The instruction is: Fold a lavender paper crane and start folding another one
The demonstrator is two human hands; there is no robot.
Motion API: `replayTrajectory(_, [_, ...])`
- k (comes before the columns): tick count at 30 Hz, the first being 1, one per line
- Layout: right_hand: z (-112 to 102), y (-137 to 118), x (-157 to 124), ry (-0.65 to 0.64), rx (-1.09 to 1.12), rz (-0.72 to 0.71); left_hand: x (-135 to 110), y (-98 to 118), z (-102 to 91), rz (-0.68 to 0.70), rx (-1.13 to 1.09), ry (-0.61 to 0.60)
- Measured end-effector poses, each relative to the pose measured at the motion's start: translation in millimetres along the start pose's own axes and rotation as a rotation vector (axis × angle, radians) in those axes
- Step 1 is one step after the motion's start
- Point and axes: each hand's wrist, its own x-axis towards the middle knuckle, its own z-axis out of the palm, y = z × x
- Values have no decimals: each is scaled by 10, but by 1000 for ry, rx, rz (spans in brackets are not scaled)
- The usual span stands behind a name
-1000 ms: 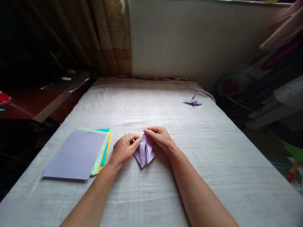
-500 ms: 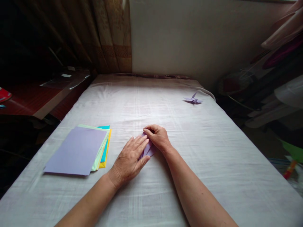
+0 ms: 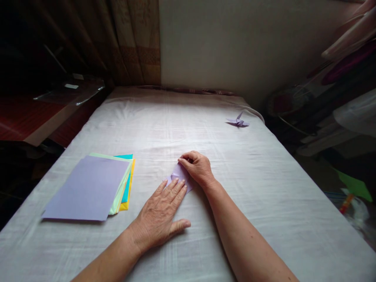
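Note:
A small folded piece of purple paper (image 3: pixel 182 173) lies on the cloth between my hands, partly hidden under them. My left hand (image 3: pixel 164 207) is flat with its fingers stretched out. Its fingertips press on the near part of the paper, and the thumb is spread away on the cloth. At the paper's far tip, my right hand (image 3: pixel 196 166) has thumb and fingers pinched together on it. One small flap stands up a little from the paper just beyond my left fingertips.
Left of my hands lies a stack of coloured paper sheets (image 3: pixel 88 188), purple on top. A folded purple paper crane (image 3: pixel 238 121) rests toward the far right of the white cloth (image 3: pixel 264 203). A clear plastic bag (image 3: pixel 73 91) sits on the reddish table (image 3: pixel 38 117) at left.
My left hand has slid back toward me and its thumb has spread, uncovering more of the folded paper. My right hand stays pinched at the far tip. The view has shifted slightly.

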Motion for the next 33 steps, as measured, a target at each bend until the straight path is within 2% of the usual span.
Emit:
replayTrajectory(3, [-42,39,22,-48,173,33,-11,15,19,-3,2,30])
replayTrajectory(6, [-155,74,51,-235,527,75,-12,49,0,7,0,102])
replayTrajectory(8, [-241,79,64,-307,649,89,2,60,-40,7,-28,194])
replayTrajectory(10, [-305,68,68,-343,685,98,35,35,-89,-57,-79,319])
replayTrajectory(13, [-350,40,58,-378,690,114,119,-84,-146,-271,-153,471])
replayTrajectory(15, [-364,27,51,-369,705,134,186,-180,-162,-390,-189,487])
replayTrajectory(17, [-379,22,48,-337,731,159,246,-244,-165,-442,-212,467])
replayTrajectory(21, [-406,21,48,-303,774,197,315,-215,-164,-463,-270,459])
replayTrajectory(27, [-391,18,55,-282,817,168,318,-66,-184,-485,-319,496])
replayTrajectory(33, [-373,20,46,-223,798,179,324,-25,-176,-508,-321,519])
